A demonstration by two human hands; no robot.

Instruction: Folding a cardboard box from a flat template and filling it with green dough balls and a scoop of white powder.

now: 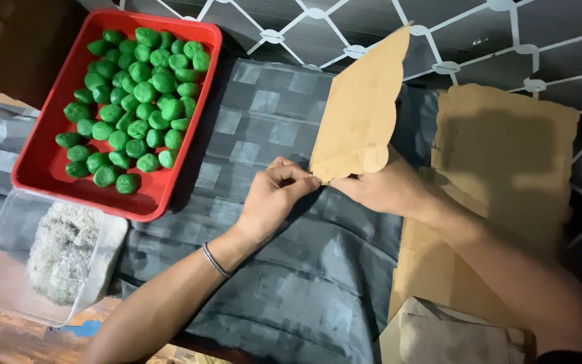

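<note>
I hold a brown paper piece (360, 108) with scalloped edges upright over a grey checked cloth (291, 269). My left hand (274, 199) pinches its lower left corner between thumb and fingers; a thin bracelet is on that wrist. My right hand (385, 187) grips the lower edge from behind and to the right. The two hands meet at the paper's bottom corner.
A red tray (42, 172) holding several green lumps (136, 101) sits at the left. A clear plastic box (8, 276) with pale shredded material stands below it. A stack of brown paper sheets (506, 155) lies at the right, with a crumpled sheet (453, 334) at bottom right.
</note>
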